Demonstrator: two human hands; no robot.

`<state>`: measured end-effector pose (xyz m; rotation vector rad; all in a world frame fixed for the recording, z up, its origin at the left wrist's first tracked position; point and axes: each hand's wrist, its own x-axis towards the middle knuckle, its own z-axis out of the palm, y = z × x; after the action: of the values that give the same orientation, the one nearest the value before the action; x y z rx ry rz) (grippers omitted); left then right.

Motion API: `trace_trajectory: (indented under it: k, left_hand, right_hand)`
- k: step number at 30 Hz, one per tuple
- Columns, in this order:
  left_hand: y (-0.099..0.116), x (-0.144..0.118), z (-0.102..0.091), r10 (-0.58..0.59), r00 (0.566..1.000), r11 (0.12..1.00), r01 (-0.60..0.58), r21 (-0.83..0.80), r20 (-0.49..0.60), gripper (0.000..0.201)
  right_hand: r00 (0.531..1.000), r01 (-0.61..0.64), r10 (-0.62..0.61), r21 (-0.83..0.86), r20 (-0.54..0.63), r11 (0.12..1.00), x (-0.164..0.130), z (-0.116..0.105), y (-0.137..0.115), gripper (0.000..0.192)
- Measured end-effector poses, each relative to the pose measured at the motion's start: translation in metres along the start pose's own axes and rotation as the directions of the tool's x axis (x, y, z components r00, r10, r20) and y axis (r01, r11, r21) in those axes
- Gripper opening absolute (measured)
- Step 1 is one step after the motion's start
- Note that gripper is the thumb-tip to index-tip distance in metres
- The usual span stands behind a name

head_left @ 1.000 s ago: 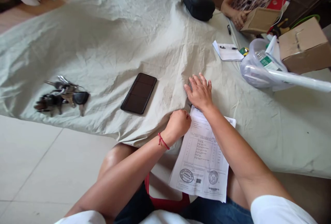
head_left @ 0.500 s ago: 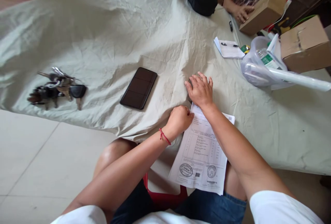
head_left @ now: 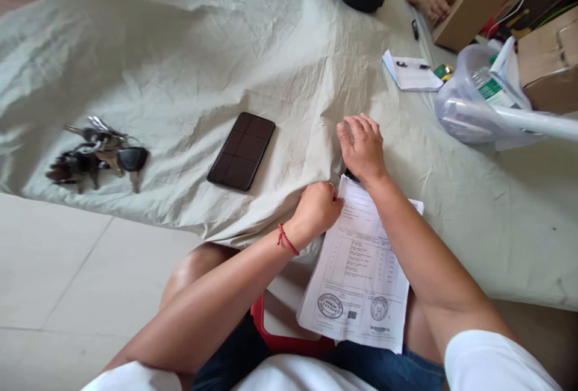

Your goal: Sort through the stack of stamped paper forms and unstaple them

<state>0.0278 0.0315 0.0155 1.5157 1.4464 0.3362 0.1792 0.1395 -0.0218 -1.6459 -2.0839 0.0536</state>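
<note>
Two hands meet at the top edge of a white printed paper form with round stamps (head_left: 359,270). The left hand (head_left: 317,209), a red string bracelet (head_left: 286,239) at its wrist, is curled closed with fingertips pinching the form's upper left corner. The right hand (head_left: 362,149) lies just above the form, palm down, fingers loosely spread and slightly bent on the wrinkled pale green cloth (head_left: 203,59), holding nothing that shows; a small dark thing peeks out under its wrist. The form lies half on the cloth's edge, half over the person's lap. Left of the hands lies a black smartphone (head_left: 241,150), farther left a bunch of keys (head_left: 97,153). Far right, a clear plastic bag (head_left: 478,105).
</note>
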Motion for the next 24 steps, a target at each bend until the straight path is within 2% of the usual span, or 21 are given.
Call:
trace_trajectory:
  k: [4, 6, 8, 9, 12, 13, 14, 16, 18, 20, 22, 24]
  left_hand:
    - [-0.008, -0.001, -0.006, 0.002, 0.999, 0.999, 0.001, -0.054, 0.047, 0.052]
    - [-0.013, -0.003, -0.011, 0.015, 0.994, 0.995, -0.003, -0.103, 0.109, 0.046]
    - [-0.018, -0.006, -0.018, 0.063, 0.972, 0.981, -0.019, -0.191, 0.226, 0.038]
    - [-0.020, -0.007, -0.021, 0.105, 0.948, 0.969, -0.029, -0.247, 0.302, 0.034]
    - [-0.023, -0.012, -0.032, 0.263, 0.803, 0.910, -0.021, -0.415, 0.535, 0.027]
    - [-0.024, -0.013, -0.036, 0.302, 0.763, 0.882, 0.003, -0.470, 0.572, 0.028]
    - [-0.023, -0.014, -0.040, 0.328, 0.744, 0.853, 0.033, -0.522, 0.583, 0.031]
    - [-0.022, -0.015, -0.048, 0.344, 0.762, 0.790, 0.081, -0.608, 0.548, 0.037]
    - [-0.022, -0.015, -0.057, 0.337, 0.823, 0.731, 0.078, -0.678, 0.458, 0.041]
    - [-0.021, -0.012, -0.064, 0.324, 0.888, 0.670, 0.026, -0.741, 0.325, 0.045]
    - [-0.022, -0.007, -0.067, 0.285, 0.943, 0.622, -0.047, -0.782, 0.170, 0.046]
    - [-0.024, 0.000, -0.067, 0.214, 0.977, 0.597, -0.113, -0.795, 0.022, 0.042]
  right_hand:
    - [0.993, 0.013, 0.022, 0.297, -0.115, 0.955, 0.009, -0.017, 0.022, 0.057]
    - [0.973, -0.009, 0.108, 0.431, -0.206, 0.902, 0.006, -0.038, 0.027, 0.055]
    - [0.927, -0.037, 0.230, 0.535, -0.298, 0.844, -0.004, -0.064, 0.029, 0.050]
    - [0.900, -0.050, 0.291, 0.585, -0.326, 0.810, -0.010, -0.077, 0.029, 0.046]
    - [0.833, -0.066, 0.440, 0.729, -0.337, 0.682, -0.033, -0.113, 0.033, 0.036]
    - [0.815, -0.079, 0.487, 0.773, -0.314, 0.630, -0.041, -0.122, 0.036, 0.036]
    - [0.807, -0.102, 0.523, 0.807, -0.275, 0.582, -0.049, -0.129, 0.041, 0.039]
    - [0.800, -0.163, 0.577, 0.868, -0.162, 0.469, -0.064, -0.137, 0.050, 0.050]
    - [0.808, -0.239, 0.589, 0.911, -0.006, 0.336, -0.079, -0.137, 0.057, 0.065]
    - [0.797, -0.364, 0.573, 0.909, 0.190, 0.205, -0.093, -0.131, 0.060, 0.079]
    - [0.764, -0.468, 0.544, 0.879, 0.348, 0.094, -0.106, -0.120, 0.057, 0.084]
    - [0.771, -0.446, 0.526, 0.894, 0.359, 0.043, -0.115, -0.108, 0.051, 0.081]
